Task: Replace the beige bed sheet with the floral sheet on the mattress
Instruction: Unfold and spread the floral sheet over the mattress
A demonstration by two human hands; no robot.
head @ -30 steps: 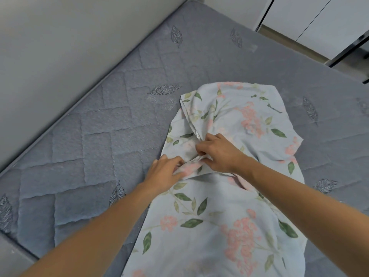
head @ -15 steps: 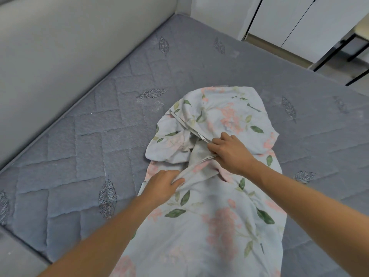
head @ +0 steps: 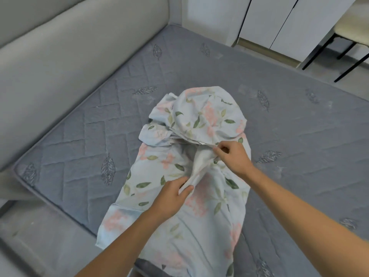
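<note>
Floral sheet (head: 185, 220) bunched on grey mattress (head: 83, 148), left hand (head: 169, 198) and right hand (head: 232, 156) each pinched one fold.

Both bare forearms reach fwd from the bottom edge, L arm from lower left, R from lower right. L hand (head: 170, 194) is knuckles-up, thumb & fingers pinched together. R hand (head: 232, 156) sits farther fwd, fingertips pinching too.

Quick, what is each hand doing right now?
Left hand: pinching a fold of the pale floral cotton sheet.
Right hand: fingers pinching the same sheet.
</note>
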